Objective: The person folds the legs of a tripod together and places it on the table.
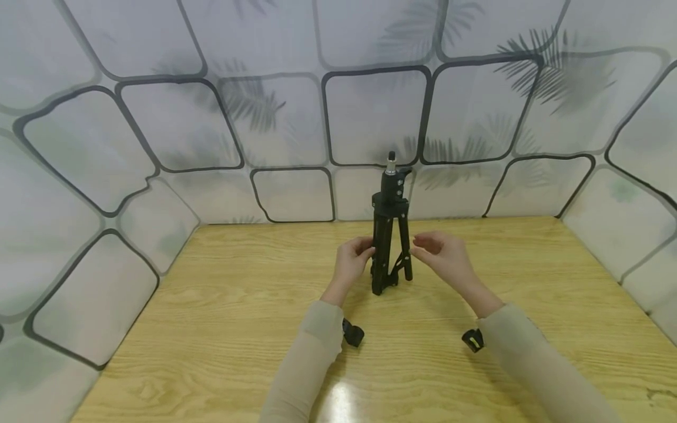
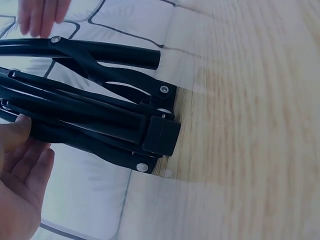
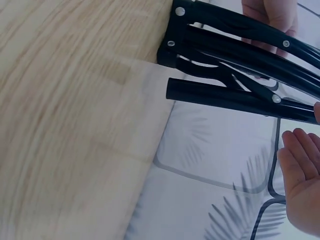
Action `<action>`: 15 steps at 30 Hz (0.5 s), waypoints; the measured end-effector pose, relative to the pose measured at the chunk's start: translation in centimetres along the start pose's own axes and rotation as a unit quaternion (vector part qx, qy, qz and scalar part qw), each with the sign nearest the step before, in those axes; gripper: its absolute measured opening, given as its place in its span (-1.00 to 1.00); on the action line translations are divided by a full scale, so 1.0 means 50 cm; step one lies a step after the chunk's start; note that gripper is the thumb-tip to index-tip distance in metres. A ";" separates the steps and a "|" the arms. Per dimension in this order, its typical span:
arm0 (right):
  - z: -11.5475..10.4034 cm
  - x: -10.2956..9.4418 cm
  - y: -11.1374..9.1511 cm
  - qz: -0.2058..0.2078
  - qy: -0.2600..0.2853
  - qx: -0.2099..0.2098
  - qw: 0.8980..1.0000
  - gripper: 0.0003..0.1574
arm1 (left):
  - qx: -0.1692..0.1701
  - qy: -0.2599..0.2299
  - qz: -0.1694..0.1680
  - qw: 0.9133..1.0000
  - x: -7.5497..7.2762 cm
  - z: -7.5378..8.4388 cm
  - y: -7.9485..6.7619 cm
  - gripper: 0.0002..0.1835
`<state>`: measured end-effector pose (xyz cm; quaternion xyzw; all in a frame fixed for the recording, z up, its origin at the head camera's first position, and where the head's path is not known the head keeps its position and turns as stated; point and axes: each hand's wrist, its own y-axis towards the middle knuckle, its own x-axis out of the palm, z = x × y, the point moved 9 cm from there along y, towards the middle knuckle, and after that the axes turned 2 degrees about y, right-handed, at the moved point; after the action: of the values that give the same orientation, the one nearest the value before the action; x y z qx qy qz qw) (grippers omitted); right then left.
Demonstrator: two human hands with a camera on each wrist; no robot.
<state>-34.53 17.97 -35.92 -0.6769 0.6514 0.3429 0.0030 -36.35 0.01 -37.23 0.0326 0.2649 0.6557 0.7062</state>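
- A black tripod point(image 1: 388, 210) stands upright on the wooden table point(image 1: 238, 282), toward the far edge and between the two hands, its legs pointing down.
- The left hand point(image 1: 352, 259) pinches the tripod low on its left side – thumb on one side, fingers curled on the other, as the left wrist view shows.
- The right hand point(image 1: 444, 255) is at the opposite side, fingers straight and side by side, palm toward the tripod; its thumb is right by the outer leg point(image 1: 404, 238), though I cannot tell if the two touch.
- That outer leg angles a little away from the rest, while the others lie close together (its lower end stops short of the tabletop).
- Flat black braces point(image 2: 105, 75) with silver rivets link the legs to the bottom of the middle.
- Up top there is a silver stud point(image 1: 391, 166) with a black tip, and a black knob point(image 1: 405, 172) sticks out to the right just below it.
- Both arms wear pale beige sleeves point(image 1: 529, 346), with a small black device point(image 1: 353, 333) at the left wrist and a similar one at the right.
- Behind the table hangs a pale backdrop point(image 1: 285, 129) with dark rounded outlines and grey palm fronds.
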 end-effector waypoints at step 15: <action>-0.048 0.034 -0.001 -0.016 -0.012 0.023 1.000 -0.61 | -0.022 -0.017 -0.008 1.000 0.007 -0.018 0.007 -0.80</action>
<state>-33.50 15.38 -34.92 -0.6829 0.6479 0.3359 0.0320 -37.03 0.12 -37.97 0.0258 0.2382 0.6552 0.7164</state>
